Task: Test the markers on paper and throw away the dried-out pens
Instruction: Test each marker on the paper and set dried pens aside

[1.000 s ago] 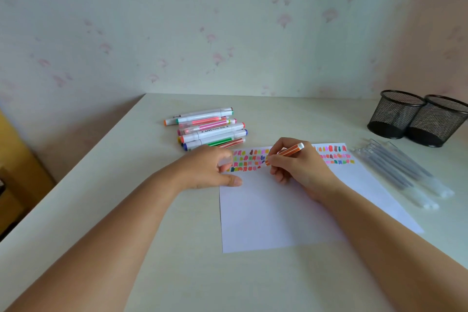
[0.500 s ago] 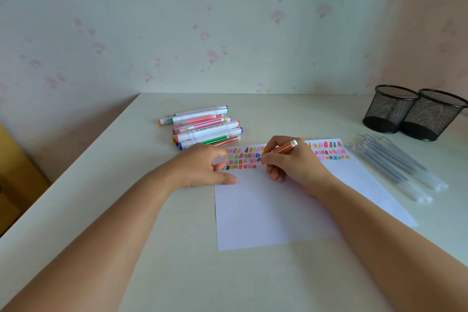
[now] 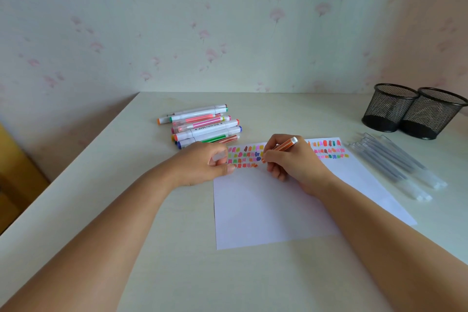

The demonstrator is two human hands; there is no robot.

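A white paper sheet [image 3: 266,210] lies on the desk, with rows of small colour swatches along its top edge. My right hand [image 3: 296,162] grips an orange striped marker [image 3: 286,145], whose tip touches the paper among the swatches. My left hand [image 3: 202,163] rests at the sheet's top left corner and pinches a small pale marker cap [image 3: 219,156] between thumb and fingers. A pile of coloured markers [image 3: 205,125] lies just behind my left hand.
Two black mesh pen cups [image 3: 390,109] [image 3: 433,114] stand side by side at the back right. Several grey pens with clear caps [image 3: 395,164] lie right of the paper. The desk's left edge [image 3: 76,167] drops off beside a wall.
Both hands stay in the same place on the paper; the marker tip shifts only slightly among the swatches. The view has drifted a little.
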